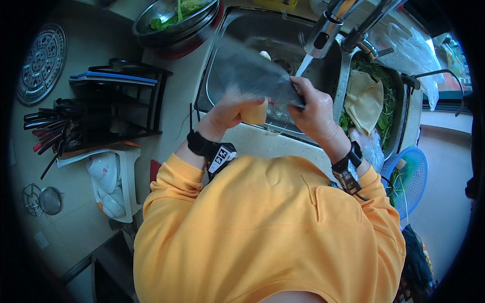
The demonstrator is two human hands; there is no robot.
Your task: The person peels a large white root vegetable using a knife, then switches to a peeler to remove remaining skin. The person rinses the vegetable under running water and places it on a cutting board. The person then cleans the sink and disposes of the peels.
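Over the near edge of the steel sink (242, 26), my left hand (231, 108) holds a pale yellow-tan piece of food (254, 113), whose kind I cannot tell. My right hand (312, 110) grips the handle of a broad-bladed cleaver (250, 68), which is blurred and slants leftward above the left hand. The blade covers part of the basin. Water runs from the faucet (322, 38) just beyond the right hand. A small white item (265, 55) shows in the basin behind the blade. Thin pale strips (276, 130) hang at the sink's front rim below the held piece.
Stacked metal bowls (178, 32) with leafy greens stand left of the sink. Folded pale sheets (363, 98) lie on greens in the right basin, near plastic bags (411, 49). A blue colander (411, 178) is at the right. Knives and utensils (53, 125) stand in a rack at the left.
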